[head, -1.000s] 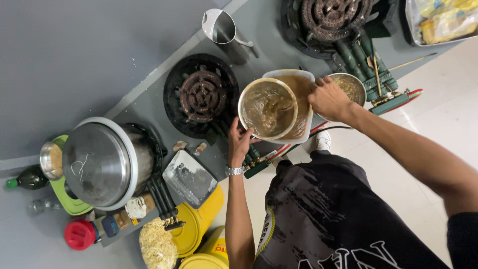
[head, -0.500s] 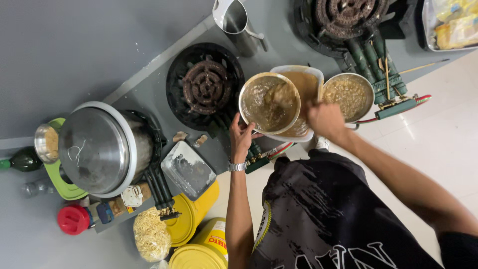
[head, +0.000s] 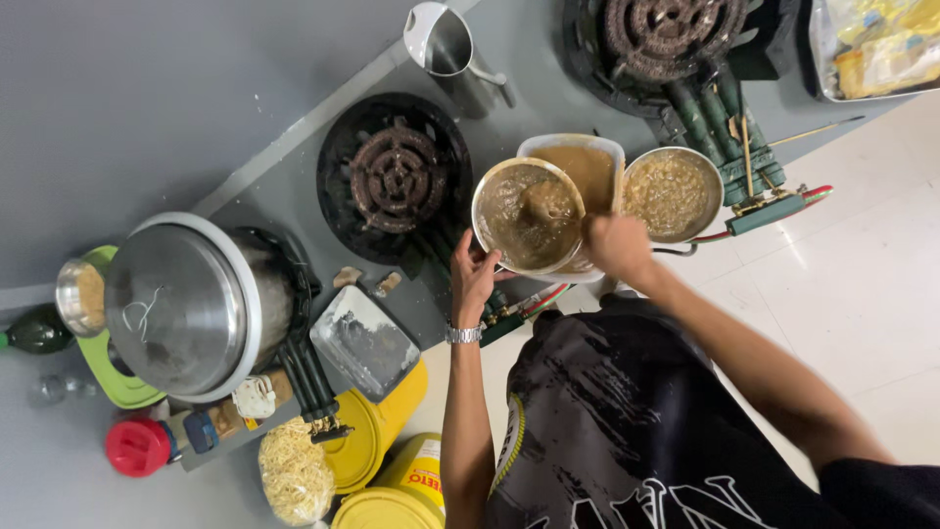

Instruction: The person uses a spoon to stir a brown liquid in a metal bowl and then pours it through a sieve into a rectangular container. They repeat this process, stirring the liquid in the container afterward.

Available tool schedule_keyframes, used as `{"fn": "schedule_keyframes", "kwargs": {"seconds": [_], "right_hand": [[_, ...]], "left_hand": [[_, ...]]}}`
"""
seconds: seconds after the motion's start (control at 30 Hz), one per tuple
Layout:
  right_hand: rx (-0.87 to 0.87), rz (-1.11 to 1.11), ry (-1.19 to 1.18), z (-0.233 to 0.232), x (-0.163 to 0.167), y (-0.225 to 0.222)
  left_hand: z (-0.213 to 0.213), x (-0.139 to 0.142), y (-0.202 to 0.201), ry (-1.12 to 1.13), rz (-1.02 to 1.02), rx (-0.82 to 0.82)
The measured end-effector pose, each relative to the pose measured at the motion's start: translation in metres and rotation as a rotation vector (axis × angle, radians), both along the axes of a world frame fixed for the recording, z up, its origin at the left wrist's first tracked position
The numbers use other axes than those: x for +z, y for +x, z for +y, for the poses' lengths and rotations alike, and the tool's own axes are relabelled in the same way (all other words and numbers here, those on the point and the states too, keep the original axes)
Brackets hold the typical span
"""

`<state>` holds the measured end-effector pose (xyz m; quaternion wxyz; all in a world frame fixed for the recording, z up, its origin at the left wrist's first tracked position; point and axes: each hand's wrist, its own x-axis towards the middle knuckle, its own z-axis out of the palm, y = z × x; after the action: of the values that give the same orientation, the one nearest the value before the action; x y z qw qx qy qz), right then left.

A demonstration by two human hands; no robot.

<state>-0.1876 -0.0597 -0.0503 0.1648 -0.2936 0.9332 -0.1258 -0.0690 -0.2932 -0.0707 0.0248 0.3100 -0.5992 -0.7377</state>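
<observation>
Hands (head: 472, 279) (head: 615, 245) clench a grip on opposite rims of the soup-filled bowl (head: 529, 216) between them.

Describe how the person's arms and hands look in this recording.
Both arms are bare from the shoulder down, with no gloves. The left hand has a silver metal link wristwatch on its wrist. The right hand wears nothing visible. The torso wears a black sleeveless printed shirt.

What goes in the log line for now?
left hand: holds round bowl | right hand: on bowl rim | bowl: brown mix, above white tub
</observation>
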Motion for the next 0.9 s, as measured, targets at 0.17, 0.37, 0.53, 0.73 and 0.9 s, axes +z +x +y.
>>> {"fn": "schedule_keyframes", "kwargs": {"seconds": [0.17,0.37,0.53,0.73,0.9], "right_hand": [[0.279,0.374,-0.175,0.005,0.039,-0.050],[0.744,0.762,-0.014,-0.011,0.055,-0.110],[0.938,0.743,-0.134,-0.003,0.037,-0.121],[0.878,0.655,-0.017,0.005,0.006,-0.139],[0.529,0.123,0.199,0.039,-0.040,-0.094]], "left_hand": [[-0.015,0.002,-0.004,-0.001,-0.006,-0.085],[-0.036,0.007,-0.009,0.056,-0.019,-0.181],[-0.050,0.015,-0.007,0.025,-0.025,-0.202],[-0.050,0.026,-0.017,0.051,0.001,-0.226],[-0.033,0.034,-0.033,0.088,0.011,-0.180]]}}
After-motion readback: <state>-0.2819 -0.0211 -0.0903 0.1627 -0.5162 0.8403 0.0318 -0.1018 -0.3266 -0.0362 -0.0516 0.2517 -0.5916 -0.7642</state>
